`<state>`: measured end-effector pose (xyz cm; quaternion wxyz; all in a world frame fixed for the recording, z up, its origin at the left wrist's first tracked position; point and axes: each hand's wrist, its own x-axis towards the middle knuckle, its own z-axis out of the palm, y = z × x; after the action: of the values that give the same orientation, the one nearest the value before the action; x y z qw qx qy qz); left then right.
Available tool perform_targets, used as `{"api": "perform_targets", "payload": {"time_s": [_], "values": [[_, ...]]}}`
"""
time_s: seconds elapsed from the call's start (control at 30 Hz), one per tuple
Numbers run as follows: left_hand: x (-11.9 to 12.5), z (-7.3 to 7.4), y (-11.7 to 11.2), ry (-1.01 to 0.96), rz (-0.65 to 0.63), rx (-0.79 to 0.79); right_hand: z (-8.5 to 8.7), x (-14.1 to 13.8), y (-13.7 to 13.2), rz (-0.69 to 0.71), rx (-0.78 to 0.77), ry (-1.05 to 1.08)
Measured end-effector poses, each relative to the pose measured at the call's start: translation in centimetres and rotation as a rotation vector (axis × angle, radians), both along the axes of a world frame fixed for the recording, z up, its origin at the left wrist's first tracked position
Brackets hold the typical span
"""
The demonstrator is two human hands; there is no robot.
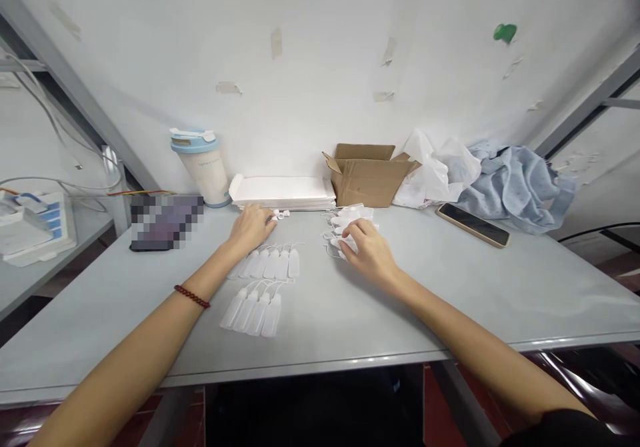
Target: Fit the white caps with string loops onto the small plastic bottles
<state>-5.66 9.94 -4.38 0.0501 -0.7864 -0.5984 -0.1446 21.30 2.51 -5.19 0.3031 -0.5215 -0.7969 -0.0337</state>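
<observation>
Left hand (251, 226) and right hand (369, 247) curl loosely, any hold unclear; four corded white pieces (271, 315) lie near left, one cardboard box (367, 184) far.

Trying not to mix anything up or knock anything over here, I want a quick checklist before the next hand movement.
1. Front row of bottle-shaped pieces lying side by side: ok, four pieces.
2. Every piece in the right-hand pile visible: not ok; the right hand covers part of it.
3. Right hand gripping a piece: cannot tell; its fingertips are at the pile, but the contact is unclear.
4. Left hand holding something: cannot tell; small white bits lie by its fingertips.
5. Cardboard box open: ok, though its contents are hidden.
6. Cup standing with its lid on: ok, apart from both hands.
</observation>
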Motion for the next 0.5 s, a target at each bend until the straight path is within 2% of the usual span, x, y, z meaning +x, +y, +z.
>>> {"api": "perform_targets", "payload": {"time_s": [0.27,0.4,0.5], "values": [[0.2,0.4,-0.8,-0.156,-0.067,-0.007,0.2,-0.2,-0.5,0.028,0.055,-0.064],[1.0,1.5,-2.2,-0.303,-0.071,-0.032,0.5,-1.0,-1.3,0.102,0.146,-0.130],[1.9,2.5,-3.3,-0.410,-0.088,-0.059,0.6,-2.2,-2.0,0.207,0.143,-0.171]]}}
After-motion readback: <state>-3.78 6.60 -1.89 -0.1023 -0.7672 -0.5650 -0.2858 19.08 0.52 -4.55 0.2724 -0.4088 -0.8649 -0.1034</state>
